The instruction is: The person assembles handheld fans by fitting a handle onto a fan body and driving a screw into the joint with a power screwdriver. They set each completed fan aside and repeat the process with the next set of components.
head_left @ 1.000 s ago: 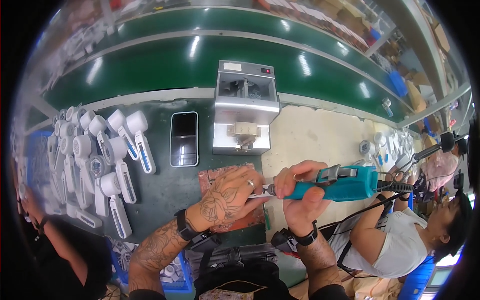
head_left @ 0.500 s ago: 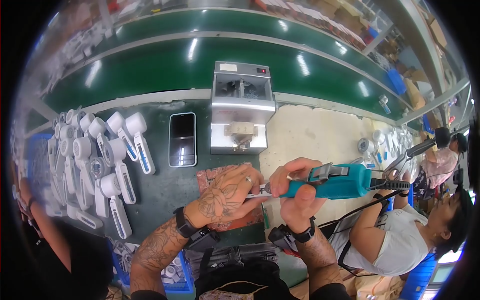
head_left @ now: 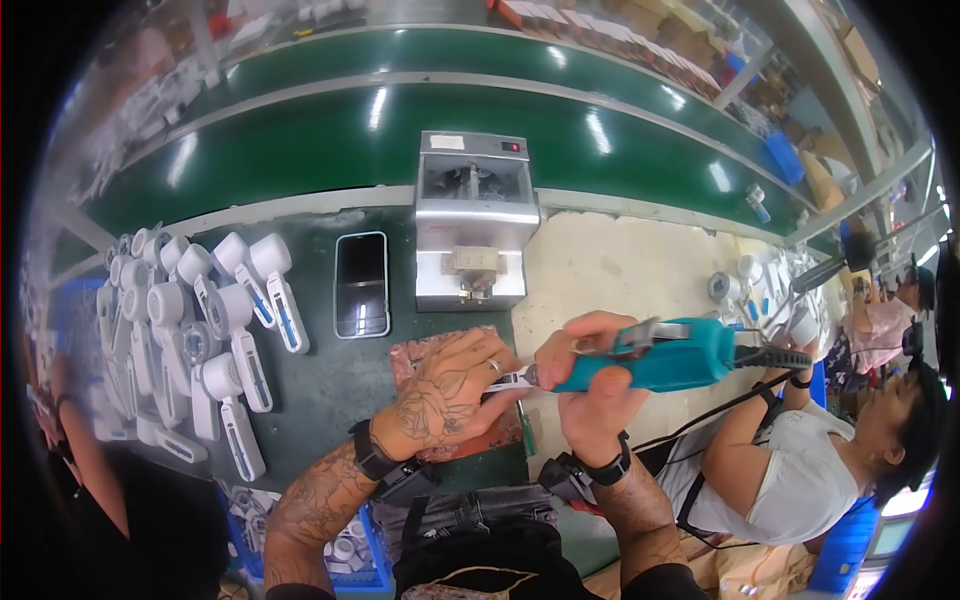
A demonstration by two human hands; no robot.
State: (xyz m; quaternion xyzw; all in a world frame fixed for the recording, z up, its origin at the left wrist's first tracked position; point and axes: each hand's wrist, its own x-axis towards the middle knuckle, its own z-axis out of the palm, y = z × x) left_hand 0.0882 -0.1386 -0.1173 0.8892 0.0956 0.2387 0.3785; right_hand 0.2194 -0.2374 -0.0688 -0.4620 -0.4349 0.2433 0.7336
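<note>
My right hand (head_left: 597,400) is closed around a teal electric screwdriver (head_left: 690,358), which lies level with its tip pointing left. A cable runs from its back end to the right. My left hand (head_left: 452,390), tattooed and with a ring, grips a white plastic part (head_left: 513,381), mostly hidden by the fingers. The screwdriver's tip meets this part between the two hands; whether it sits in a screw is too small to tell. Beneath the left hand is a worn red mat (head_left: 478,444). A small green tool (head_left: 527,432) lies by the mat's right edge.
Ahead stands a metal screw feeder (head_left: 475,225), with a phone (head_left: 362,285) to its left. White round-headed handheld devices (head_left: 222,378) crowd the left side; more lie at the far right. A blue crate (head_left: 376,570) is below the table edge. Co-workers (head_left: 790,470) sit on both sides.
The screwdriver and both hands have shifted slightly left in the picture, and the whole view has moved a little too. Both hands keep their grips.
</note>
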